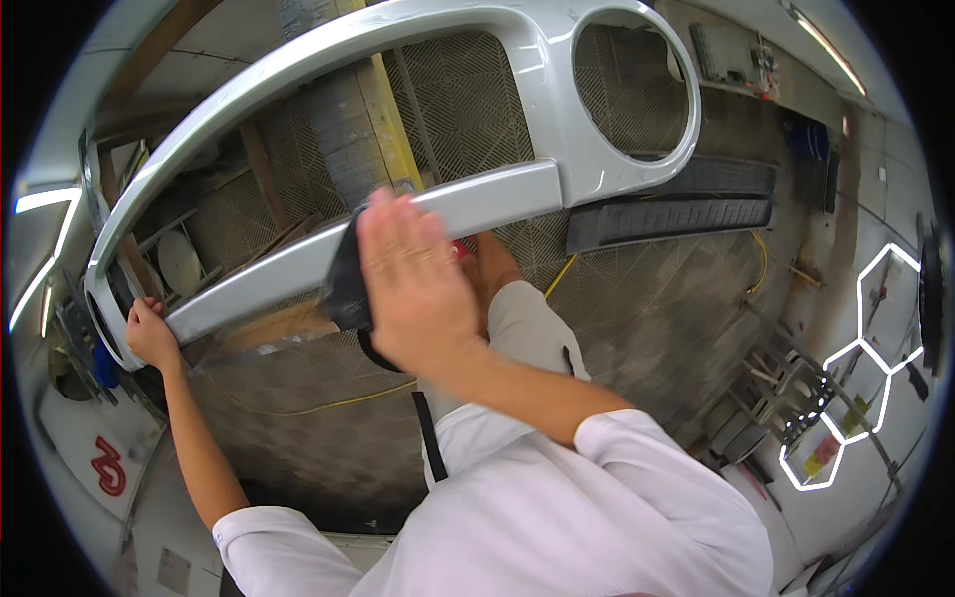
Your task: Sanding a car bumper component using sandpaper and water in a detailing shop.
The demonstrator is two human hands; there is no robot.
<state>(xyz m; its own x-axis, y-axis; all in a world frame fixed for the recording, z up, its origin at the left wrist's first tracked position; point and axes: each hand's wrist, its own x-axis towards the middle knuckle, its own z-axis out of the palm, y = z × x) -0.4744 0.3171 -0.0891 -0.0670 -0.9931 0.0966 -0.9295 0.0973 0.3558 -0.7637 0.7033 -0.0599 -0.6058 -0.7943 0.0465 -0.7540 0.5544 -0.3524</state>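
A glossy silver car bumper cover [477, 199] with large openings and a round hole at its right end spans the upper view in front of me. My left hand [151, 333] has its fingers curled around the cover's lower left corner. Over the middle of the lower bar is my right hand [416, 274], its fingers long and close together, slightly blurred by motion. A black cloth-like piece [345, 284] shows along its thumb side, partly hidden under the palm and lying across the bar. The fingertips hide where it meets the bar.
Long black ribbed plastic strips [671, 221] lie on the patterned floor at the right. Beneath the cover stands a wooden beam with a yellow edge [395, 124]. A yellow cord [328, 406] runs along the floor. Stacked stools [761, 398] stand by the right wall.
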